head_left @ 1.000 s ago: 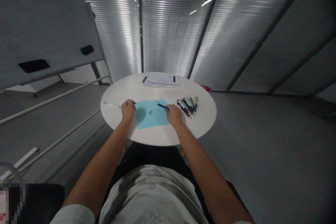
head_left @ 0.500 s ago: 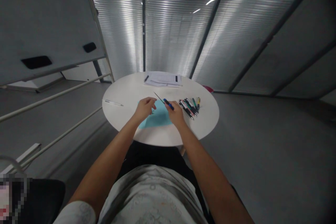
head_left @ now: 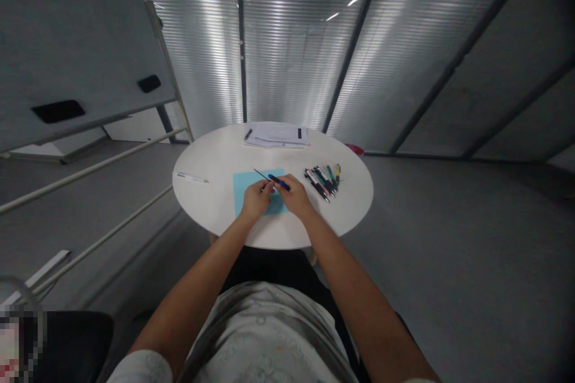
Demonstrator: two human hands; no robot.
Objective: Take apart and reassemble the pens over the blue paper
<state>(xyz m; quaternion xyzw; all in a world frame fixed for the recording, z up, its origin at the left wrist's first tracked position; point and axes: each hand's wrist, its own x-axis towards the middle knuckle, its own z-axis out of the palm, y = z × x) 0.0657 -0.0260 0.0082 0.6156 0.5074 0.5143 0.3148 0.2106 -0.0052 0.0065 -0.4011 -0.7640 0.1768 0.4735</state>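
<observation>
Over a light-blue sheet [head_left: 242, 185] on the round white table, my two hands are close together. My right hand [head_left: 294, 192] is closed around a blue and black pen barrel [head_left: 279, 182]. A thin dark rod [head_left: 261, 174], like a refill, slants up and to the left from near my left fingertips. My left hand [head_left: 257, 198] has its fingers pressed together by the rod; whether they grip it or some other small part is too small to make out. Right of my right hand lies a group of several pens [head_left: 321, 182].
A white pen [head_left: 192, 178] lies at the table's left side. Papers [head_left: 276, 135] with a dark pen on them lie at the far edge of the table [head_left: 202, 149]. A whiteboard frame [head_left: 99, 166] stands at the left; a black chair [head_left: 76, 341] is lower left.
My left hand has moved right and its fingers have closed near the rod. My right hand has shifted slightly left with the pen barrel. The view has shifted a little.
</observation>
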